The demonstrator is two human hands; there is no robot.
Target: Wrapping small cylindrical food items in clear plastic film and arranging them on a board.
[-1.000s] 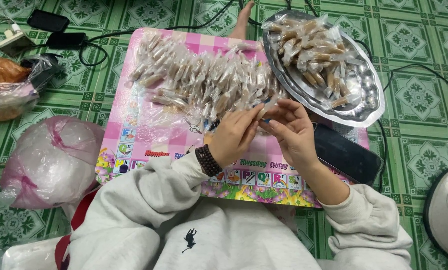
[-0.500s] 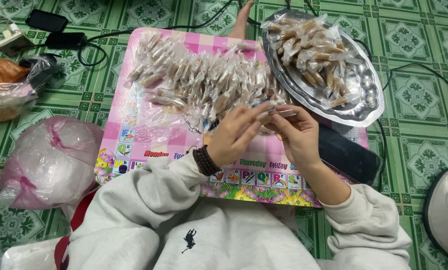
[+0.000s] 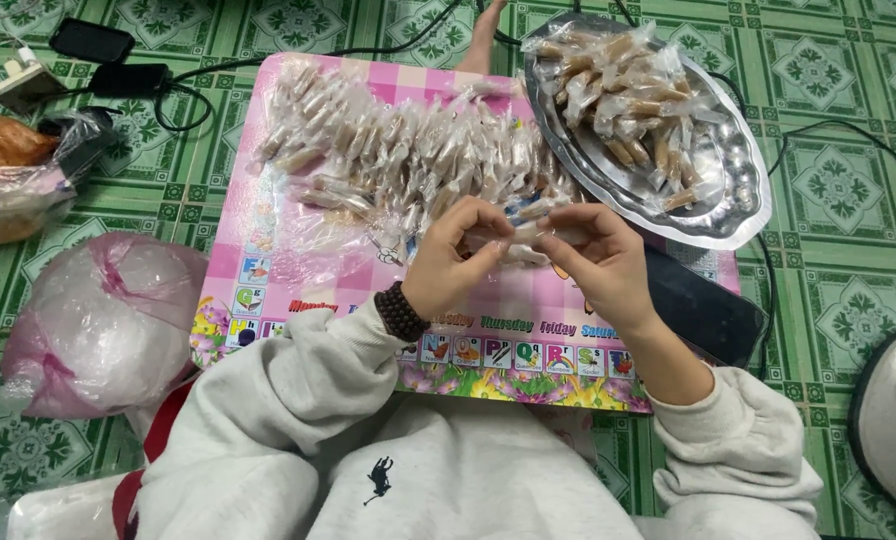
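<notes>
Both hands meet over the middle of a pink children's board [image 3: 298, 250] laid on the green patterned floor [image 3: 838, 190]. The left hand [image 3: 453, 262], a dark bead bracelet [image 3: 401, 312] at its wrist, and the right hand [image 3: 603, 265] each pinch one end of a single candy in clear wrapper [image 3: 526, 238], so each grip is closed on that candy, which hangs between the fingertips just above the board. Right behind the hands lies a wide heap of wrapped candies [image 3: 408, 150] spread across the board's far half. To the right, partly over the board's corner, sits an oval metal tray [image 3: 738, 190] with a further pile of wrapped pieces in it. A dark phone [image 3: 703, 310] lies just beside the right wrist. Off to the left rests a bulging pink-and-clear plastic bag [image 3: 103, 320], and further up, another bag with something orange inside [image 3: 8, 170], near black cables and chargers [image 3: 118, 75].
</notes>
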